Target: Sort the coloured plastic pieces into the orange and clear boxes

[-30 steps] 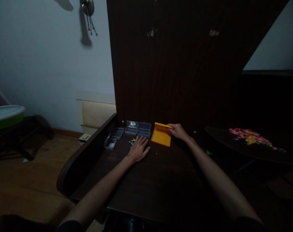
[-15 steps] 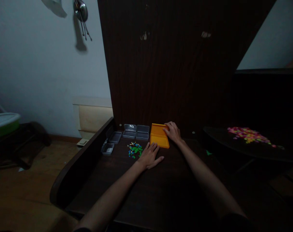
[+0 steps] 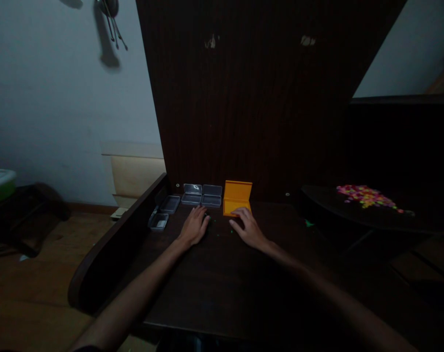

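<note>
My left hand (image 3: 195,226) lies palm down on the dark table, fingers stretched out, over the spot of the small coloured pieces. Most of that pile is hidden beneath it; a few tiny green pieces (image 3: 214,220) show to its right. At the near edge of an orange box (image 3: 238,191), whose lid stands up, rests my right hand (image 3: 248,229), fingers extended and thumb apart. Nothing shows in its grasp. Beyond my left hand are two clear plastic boxes (image 3: 211,200) with raised lids.
Further clear boxes (image 3: 158,222) stand by the raised left side board (image 3: 115,239) of the table. A tall dark panel (image 3: 243,107) closes off the back. At right, a dark curved surface (image 3: 324,200) bears a heap of bright pieces (image 3: 366,196), with a green scrap (image 3: 308,223) below.
My left hand has moved left over the small pieces, away from the orange box. My right hand has come from the lid down to the box's near edge. The box now sits straighter.
</note>
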Available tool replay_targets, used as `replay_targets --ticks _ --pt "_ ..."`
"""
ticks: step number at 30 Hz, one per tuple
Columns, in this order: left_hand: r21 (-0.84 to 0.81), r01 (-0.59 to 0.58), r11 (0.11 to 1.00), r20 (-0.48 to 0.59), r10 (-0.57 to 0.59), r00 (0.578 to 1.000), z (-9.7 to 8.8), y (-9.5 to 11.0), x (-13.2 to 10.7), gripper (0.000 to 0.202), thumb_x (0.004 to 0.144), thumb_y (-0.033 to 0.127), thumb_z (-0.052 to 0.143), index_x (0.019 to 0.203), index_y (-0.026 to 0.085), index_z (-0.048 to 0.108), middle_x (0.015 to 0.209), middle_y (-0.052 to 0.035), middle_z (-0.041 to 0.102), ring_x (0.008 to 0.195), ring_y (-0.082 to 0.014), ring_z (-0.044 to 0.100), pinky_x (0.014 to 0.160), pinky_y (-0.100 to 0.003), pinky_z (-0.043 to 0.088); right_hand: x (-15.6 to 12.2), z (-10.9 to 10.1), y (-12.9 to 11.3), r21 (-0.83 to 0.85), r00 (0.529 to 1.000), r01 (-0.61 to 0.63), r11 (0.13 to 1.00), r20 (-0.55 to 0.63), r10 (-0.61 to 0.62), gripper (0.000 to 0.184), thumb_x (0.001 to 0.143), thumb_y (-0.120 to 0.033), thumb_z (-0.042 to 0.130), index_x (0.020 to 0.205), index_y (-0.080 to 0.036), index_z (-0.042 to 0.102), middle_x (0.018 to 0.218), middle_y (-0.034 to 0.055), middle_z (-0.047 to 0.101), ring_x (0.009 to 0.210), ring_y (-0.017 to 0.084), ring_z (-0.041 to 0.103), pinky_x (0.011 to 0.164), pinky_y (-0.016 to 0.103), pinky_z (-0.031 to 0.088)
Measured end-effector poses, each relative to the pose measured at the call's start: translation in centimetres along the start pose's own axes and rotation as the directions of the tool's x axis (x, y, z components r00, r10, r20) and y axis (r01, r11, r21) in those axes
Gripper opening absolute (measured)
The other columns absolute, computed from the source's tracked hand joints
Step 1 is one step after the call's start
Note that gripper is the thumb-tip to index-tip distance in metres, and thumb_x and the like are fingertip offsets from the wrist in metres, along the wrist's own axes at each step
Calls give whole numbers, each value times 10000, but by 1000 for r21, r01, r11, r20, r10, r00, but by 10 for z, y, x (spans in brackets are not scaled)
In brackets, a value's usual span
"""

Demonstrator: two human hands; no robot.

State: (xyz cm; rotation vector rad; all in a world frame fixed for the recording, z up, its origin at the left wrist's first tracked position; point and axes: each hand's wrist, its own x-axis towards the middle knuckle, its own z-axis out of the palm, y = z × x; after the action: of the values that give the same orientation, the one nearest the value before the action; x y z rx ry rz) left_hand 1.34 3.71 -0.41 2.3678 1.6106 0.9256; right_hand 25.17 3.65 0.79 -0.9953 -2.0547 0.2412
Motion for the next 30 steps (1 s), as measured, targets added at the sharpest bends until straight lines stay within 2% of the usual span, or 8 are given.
replay_targets --ticks 2,4,7,12,17,21,27,30 --pt "-142 174 974 -52 -183 982 -4 -9 4 464 974 377 276 1222 146 592 1336 -129 603 1336 -241 476 1151 -438 332 -15 17 -15 56 996 -52 997 80 47 395 915 -437 508 1264 -253 540 1199 105 561 1147 275 520 1031 490 426" --pt "-227 262 938 -82 -287 954 -8 -14 7 495 978 359 221 1164 147 628 1284 -124 639 1262 -233 548 1121 -414 371 -20 35 -23 63 986 -97 993 140 87 564 871 -497 567 1360 -240 456 1305 125 508 1235 293 467 1074 520 385" --pt "-313 321 894 -112 -371 922 -12 -15 9 562 982 380 169 1086 148 669 1191 -120 690 1155 -242 619 1070 -406 416 -11 57 -23 62 974 -137 989 189 123 754 808 -556 625 1432 -221 367 1418 149 421 1347 313 370 1129 541 315" --pt "-471 428 771 -105 -531 841 -21 -18 6 660 977 492 145 1039 141 700 1147 -125 711 1148 -268 623 1056 -401 415 14 82 -21 83 958 -144 986 261 118 868 784 -592 636 1471 -179 303 1504 191 333 1412 325 299 1162 541 259" --pt "-543 429 722 -113 -570 814 -21 -28 3 756 961 562 82 1056 135 699 1157 -117 710 1148 -248 628 1062 -387 418 34 103 -25 81 937 -121 989 339 87 950 748 -601 666 1486 -146 278 1541 216 285 1443 356 232 1171 566 210" --pt "-559 425 712 -99 -566 818 -19 -37 0 794 951 575 41 1074 134 690 1165 -123 707 1144 -232 634 1047 -361 434 47 120 -25 117 942 -97 988 333 53 918 743 -527 697 1484 -174 288 1534 200 307 1438 345 250 1165 564 218" --pt "-523 420 742 -127 -555 822 -24 -33 -4 723 968 513 80 1065 141 693 1161 -122 706 1159 -240 624 1059 -366 418 62 133 -29 221 962 -51 974 273 -12 730 774 -430 676 1405 -185 402 1414 161 460 1329 289 424 1130 480 312" --pt "-481 416 772 -119 -527 842 -25 -31 -4 691 979 472 74 1110 146 669 1204 -122 686 1191 -246 603 1074 -399 402 68 136 -31 348 980 -149 926 180 90 531 833 -456 596 1296 -216 497 1305 113 558 1235 255 514 1083 441 374"
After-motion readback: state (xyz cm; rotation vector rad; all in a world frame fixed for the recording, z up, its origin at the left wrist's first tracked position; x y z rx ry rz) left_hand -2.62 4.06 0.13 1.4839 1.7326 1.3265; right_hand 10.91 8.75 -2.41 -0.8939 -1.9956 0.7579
